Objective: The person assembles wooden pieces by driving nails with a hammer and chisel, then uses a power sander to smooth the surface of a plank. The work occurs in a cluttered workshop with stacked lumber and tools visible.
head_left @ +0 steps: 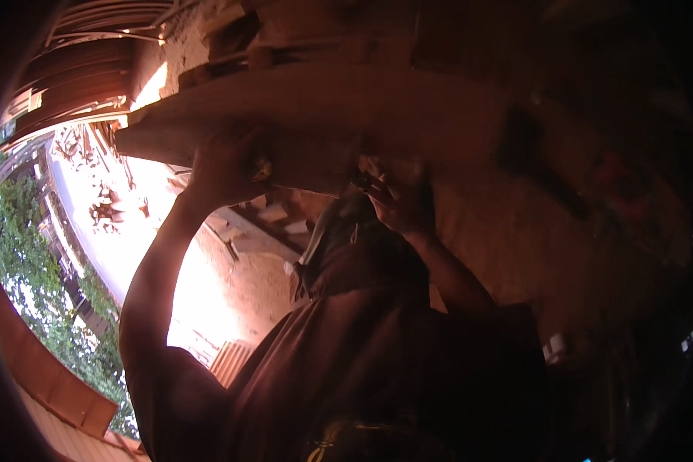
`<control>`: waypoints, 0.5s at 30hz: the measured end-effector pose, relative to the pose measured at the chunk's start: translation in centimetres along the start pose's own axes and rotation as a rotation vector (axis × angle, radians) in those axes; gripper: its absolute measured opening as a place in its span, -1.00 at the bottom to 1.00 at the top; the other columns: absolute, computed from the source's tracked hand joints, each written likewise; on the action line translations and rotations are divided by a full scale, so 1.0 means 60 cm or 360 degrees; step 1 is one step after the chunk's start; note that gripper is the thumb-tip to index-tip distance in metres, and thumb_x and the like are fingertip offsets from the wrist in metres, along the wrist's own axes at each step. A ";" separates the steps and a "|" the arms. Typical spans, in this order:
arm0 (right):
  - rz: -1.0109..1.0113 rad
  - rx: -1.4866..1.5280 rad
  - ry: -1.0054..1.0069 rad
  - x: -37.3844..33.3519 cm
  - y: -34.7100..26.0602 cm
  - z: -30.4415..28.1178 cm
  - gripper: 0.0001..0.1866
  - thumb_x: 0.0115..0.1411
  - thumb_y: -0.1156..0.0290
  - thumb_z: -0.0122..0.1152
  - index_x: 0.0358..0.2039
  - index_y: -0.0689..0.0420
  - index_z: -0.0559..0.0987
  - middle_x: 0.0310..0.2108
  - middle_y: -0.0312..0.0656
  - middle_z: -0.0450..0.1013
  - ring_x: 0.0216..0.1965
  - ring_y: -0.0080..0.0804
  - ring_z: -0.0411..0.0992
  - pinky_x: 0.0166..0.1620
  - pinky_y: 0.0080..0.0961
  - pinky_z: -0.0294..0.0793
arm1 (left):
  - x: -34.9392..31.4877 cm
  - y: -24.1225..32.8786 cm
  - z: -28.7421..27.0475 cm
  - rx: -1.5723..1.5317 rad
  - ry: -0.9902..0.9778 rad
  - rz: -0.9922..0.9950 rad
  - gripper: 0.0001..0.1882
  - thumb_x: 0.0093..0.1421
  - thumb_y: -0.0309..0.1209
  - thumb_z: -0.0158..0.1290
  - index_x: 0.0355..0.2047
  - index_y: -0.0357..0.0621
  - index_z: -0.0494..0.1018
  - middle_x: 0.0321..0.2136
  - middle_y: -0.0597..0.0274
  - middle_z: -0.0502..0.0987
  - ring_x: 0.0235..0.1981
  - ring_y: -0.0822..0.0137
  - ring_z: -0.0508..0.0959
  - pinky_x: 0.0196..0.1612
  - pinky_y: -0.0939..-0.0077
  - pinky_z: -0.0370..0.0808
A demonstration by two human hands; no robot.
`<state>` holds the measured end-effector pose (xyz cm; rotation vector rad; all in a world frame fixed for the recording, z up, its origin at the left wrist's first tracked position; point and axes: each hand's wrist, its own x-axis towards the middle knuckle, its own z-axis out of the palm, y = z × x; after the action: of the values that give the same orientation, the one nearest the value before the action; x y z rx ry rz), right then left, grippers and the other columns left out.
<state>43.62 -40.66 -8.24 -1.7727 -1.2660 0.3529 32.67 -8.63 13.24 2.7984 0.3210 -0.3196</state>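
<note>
Deep shadow covers the work area. My left hand (227, 165) rests at the near edge of a long wooden bench or board (323, 92), against a darker wooden piece (308, 162) lying along that edge. A small yellow thing (262, 168) shows beside its fingers, which are too dark to read. My right hand (396, 202) is at the same edge, further right, its fingers bent around a small dark object (359, 181) whose kind I cannot make out.
A long dark tool-like object (543, 162) lies to the right, with a blurred reddish thing (620, 185) beyond it. Wood offcuts (262, 231) litter the ground below the bench. Stacked slats (77, 77) stand at far left, near bright sunlit ground (108, 208).
</note>
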 end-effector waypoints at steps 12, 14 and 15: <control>0.0511 0.0074 -0.0466 0.024 -0.054 -0.193 -0.48 0.40 0.10 0.32 0.13 0.30 0.57 -0.15 0.14 0.63 -0.06 0.04 0.61 -0.03 -0.14 0.60 | -0.001 0.001 0.000 -0.0013 -0.0051 -0.0111 -0.04 -0.26 -0.18 0.51 0.27 0.16 0.46 0.12 0.13 0.58 0.16 -0.04 0.57 0.20 0.04 0.57; 0.0453 -0.0059 -0.0583 0.053 -0.079 -0.234 -0.42 0.38 0.05 0.33 0.12 0.35 0.58 -0.15 0.21 0.61 -0.04 0.08 0.60 0.00 -0.06 0.58 | -0.007 0.003 0.007 -0.0014 -0.0064 -0.0135 -0.05 -0.24 -0.17 0.50 0.27 0.17 0.46 0.12 0.15 0.59 0.16 -0.03 0.57 0.19 0.03 0.57; 0.0440 -0.0121 -0.0655 0.075 -0.096 -0.255 -0.43 0.38 0.05 0.34 0.11 0.34 0.59 -0.16 0.19 0.62 -0.04 0.08 0.61 0.01 -0.05 0.57 | -0.010 -0.001 0.011 -0.0013 -0.0074 -0.0148 -0.06 -0.24 -0.17 0.49 0.26 0.17 0.46 0.11 0.16 0.59 0.16 -0.03 0.57 0.19 0.03 0.56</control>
<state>52.28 -44.02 5.93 -2.0120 -1.3237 0.8735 31.98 -8.90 12.75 2.7684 0.4418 -0.4033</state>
